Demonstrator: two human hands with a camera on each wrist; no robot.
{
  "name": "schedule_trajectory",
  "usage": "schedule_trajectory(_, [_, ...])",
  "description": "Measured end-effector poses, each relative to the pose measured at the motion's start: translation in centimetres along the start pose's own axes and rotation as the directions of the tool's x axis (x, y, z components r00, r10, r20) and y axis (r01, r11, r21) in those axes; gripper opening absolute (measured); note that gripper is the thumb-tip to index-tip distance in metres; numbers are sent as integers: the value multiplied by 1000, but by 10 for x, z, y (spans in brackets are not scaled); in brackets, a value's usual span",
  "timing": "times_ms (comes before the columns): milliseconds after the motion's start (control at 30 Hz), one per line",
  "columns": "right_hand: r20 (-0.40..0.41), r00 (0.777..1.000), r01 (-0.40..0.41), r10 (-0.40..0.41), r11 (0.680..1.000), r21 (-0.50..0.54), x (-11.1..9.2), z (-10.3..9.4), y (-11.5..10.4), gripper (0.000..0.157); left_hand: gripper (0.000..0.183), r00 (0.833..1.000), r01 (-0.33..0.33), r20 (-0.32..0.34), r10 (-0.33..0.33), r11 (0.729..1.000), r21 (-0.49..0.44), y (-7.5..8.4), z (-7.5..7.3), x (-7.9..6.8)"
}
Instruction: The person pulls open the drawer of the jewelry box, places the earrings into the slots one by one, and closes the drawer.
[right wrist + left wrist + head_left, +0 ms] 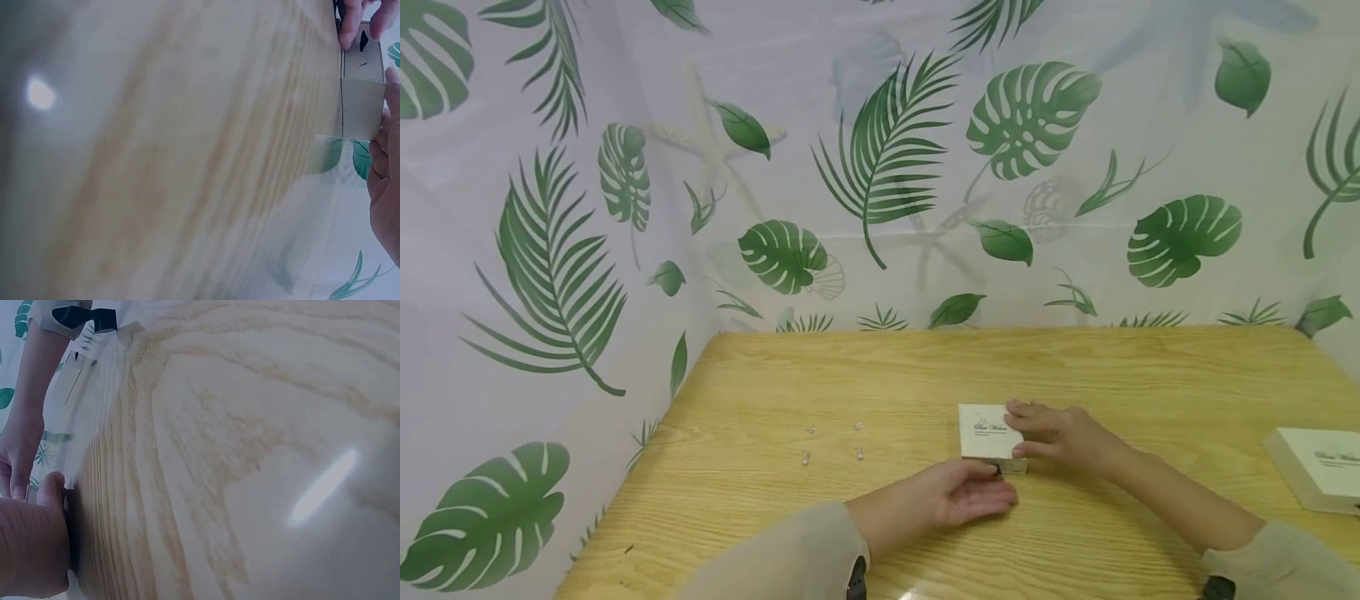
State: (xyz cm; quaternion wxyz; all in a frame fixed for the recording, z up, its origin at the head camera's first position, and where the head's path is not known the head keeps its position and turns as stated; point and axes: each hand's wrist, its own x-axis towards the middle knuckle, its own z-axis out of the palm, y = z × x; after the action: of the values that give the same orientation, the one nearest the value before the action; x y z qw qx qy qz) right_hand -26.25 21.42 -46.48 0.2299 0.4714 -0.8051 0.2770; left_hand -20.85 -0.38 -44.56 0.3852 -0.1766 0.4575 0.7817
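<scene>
Table point(865, 375), wood-grained, beneath right hand point(1060, 432) and left hand point(966, 496). Larger white box point(1330, 467), well right of both. Right hand: gripping; left: fingers loose. Small white box point(983, 429), in the right hand's grip, left thumb at its black tab point(364, 41). Silvery pieces point(860, 453): I count four, left of both hands.

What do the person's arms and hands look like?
The left hand and right hand are bare, with no gloves on. The left sleeve and right sleeve are plain, light beige cloth. There's a small black gadget at the left cuff, and another black gadget at the right cuff.
</scene>
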Motion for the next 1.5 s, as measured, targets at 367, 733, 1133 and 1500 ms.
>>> schedule_trajectory(367, [33,999,-42,42,999,3,1,-1,-6,44,28,999,11,-48,-14,998,-63,-8,13,5])
schedule_trajectory(733, [83,992,-89,90,996,-12,2,-5,-9,44,26,998,-22,-67,21,999,-25,-9,12,7])
schedule_trajectory(1133, [106,987,-124,121,992,15,3,-6,-11,45,26,996,-47,-70,47,999,4,-10,12,5])
schedule_trajectory(1500, [67,995,-77,79,996,-34,3,-3,-10,45,25,996,-57,-64,58,998,17,-12,9,8])
